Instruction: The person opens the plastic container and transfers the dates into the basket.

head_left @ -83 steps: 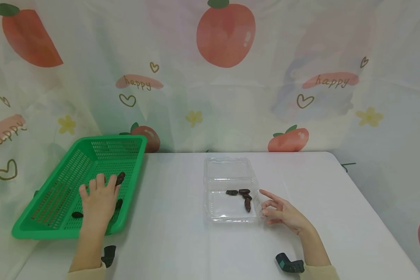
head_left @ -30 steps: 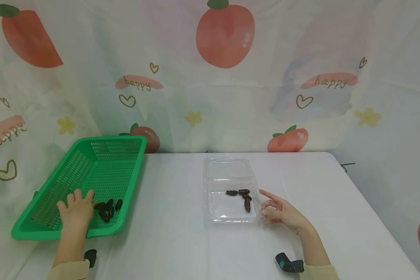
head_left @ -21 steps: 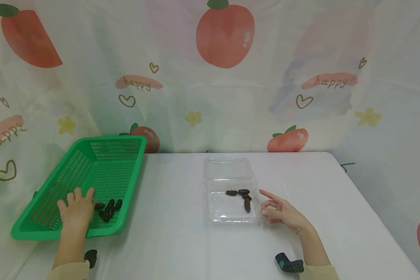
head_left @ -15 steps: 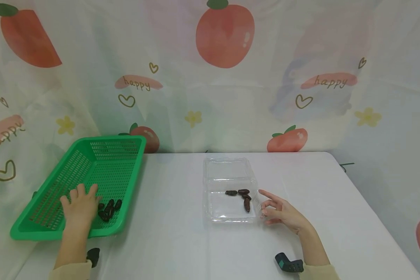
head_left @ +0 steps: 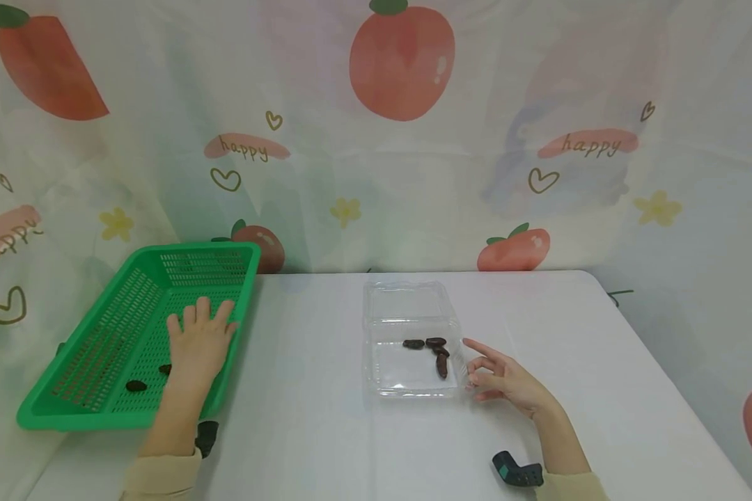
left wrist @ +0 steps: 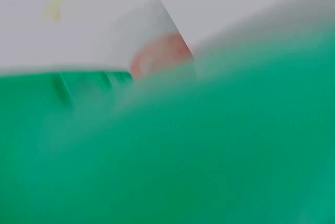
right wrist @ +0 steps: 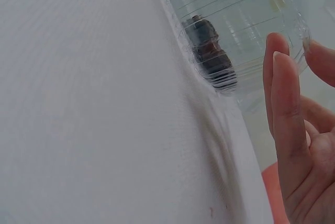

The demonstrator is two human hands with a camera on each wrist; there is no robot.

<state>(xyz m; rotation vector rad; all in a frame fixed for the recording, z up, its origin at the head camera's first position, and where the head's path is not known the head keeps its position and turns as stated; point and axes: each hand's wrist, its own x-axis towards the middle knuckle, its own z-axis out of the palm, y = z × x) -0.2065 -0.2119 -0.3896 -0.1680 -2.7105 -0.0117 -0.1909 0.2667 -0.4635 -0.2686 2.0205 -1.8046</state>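
Note:
In the head view my left hand (head_left: 200, 344) is over the right side of a green slotted basket (head_left: 163, 254), fingers spread and back up. A dark brown date (head_left: 136, 385) lies left of the wrist, and another shows partly beside it. My hand and forearm cover the spot below, and the left wrist view is a green blur. My right hand (head_left: 507, 379) is at the right wall of a clear plastic clamshell box (head_left: 407, 379), index finger extended; in the right wrist view a fingertip (right wrist: 319, 62) touches its edge. Several dates (head_left: 441, 365) lie inside the box.
A white table (head_left: 307, 390) carries the basket at left and the box near the middle, lid folded back. Black wrist devices (head_left: 517, 470) sit on both forearms. A printed curtain (head_left: 401, 167) hangs behind the table.
My left hand has moved right and farther back within the basket, uncovering a date at left and covering the cluster at right. My right hand and the box stay where they were.

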